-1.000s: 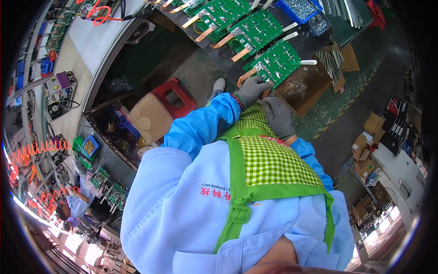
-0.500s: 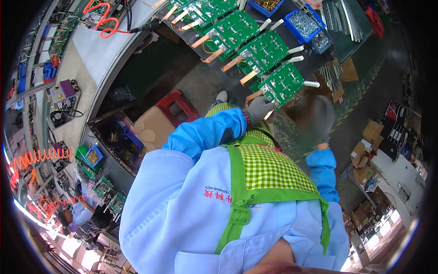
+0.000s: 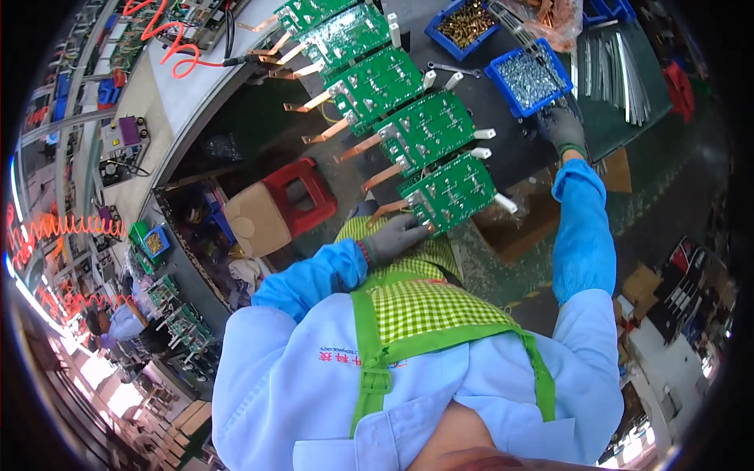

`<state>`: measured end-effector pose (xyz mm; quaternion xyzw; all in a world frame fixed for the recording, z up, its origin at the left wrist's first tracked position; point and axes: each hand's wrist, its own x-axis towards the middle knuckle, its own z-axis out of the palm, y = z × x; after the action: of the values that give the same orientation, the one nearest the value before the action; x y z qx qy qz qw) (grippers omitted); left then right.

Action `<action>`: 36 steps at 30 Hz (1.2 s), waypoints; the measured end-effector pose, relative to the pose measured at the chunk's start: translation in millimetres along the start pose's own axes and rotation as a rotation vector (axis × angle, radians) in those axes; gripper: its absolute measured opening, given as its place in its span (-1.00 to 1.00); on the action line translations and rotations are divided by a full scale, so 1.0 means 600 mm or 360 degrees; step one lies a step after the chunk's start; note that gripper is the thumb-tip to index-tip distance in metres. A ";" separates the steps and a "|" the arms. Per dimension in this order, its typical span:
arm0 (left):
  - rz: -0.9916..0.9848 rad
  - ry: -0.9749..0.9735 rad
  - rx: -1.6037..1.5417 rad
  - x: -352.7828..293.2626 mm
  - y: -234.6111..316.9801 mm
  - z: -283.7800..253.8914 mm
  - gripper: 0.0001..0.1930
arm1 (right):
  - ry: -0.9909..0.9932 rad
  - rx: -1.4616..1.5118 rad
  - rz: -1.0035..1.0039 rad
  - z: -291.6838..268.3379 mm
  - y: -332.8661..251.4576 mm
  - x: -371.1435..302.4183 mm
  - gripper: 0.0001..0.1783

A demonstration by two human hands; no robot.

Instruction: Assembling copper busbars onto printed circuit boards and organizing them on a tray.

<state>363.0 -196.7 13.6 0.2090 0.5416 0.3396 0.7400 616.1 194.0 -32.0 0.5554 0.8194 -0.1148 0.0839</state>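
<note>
The nearest green circuit board (image 3: 455,195), with copper strips on its left and a white post on its right, lies at the near end of a row. My left hand (image 3: 393,238), in a grey glove, has its fingers closed at this board's near-left edge, by the copper strips. My right hand (image 3: 564,128), also gloved, reaches out to the near-right corner of a blue bin (image 3: 528,81) of small silver metal parts. Its fingertips are down in shadow beside the bin, and what they touch is hidden.
Several similar boards (image 3: 428,122) continue up the row. Beyond them are a blue bin of brass-coloured parts (image 3: 465,29) and a wrench (image 3: 454,69). Long metal strips (image 3: 616,78) lie at the right. A red stool (image 3: 302,196) stands left, below the bench.
My right hand has moved forward from beside the nearest board to the bin of silver parts. My left hand stays at the nearest board. The whole view has shifted.
</note>
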 end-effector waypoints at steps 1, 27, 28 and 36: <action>0.0011 0.0026 0.0002 0.000 -0.003 -0.001 -0.70 | -0.0045 -0.0143 0.0020 0.012 -0.007 0.009 -0.59; -0.0185 0.0169 -0.0133 -0.004 0.012 0.020 -0.75 | 0.0318 0.0185 -0.0599 0.019 -0.080 0.118 -0.82; -0.0187 0.0190 -0.0139 -0.011 0.008 0.012 -0.75 | 0.0169 0.0056 -0.0403 0.023 -0.092 0.121 -0.82; -0.0098 0.0178 -0.0039 -0.006 0.003 0.012 -0.73 | 0.0457 0.0232 -0.0427 0.003 -0.072 0.112 -0.75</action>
<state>368.6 -197.4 19.7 0.1639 0.5840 0.3346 0.7212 551.1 238.0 -47.3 0.4566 0.8790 -0.1037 -0.0904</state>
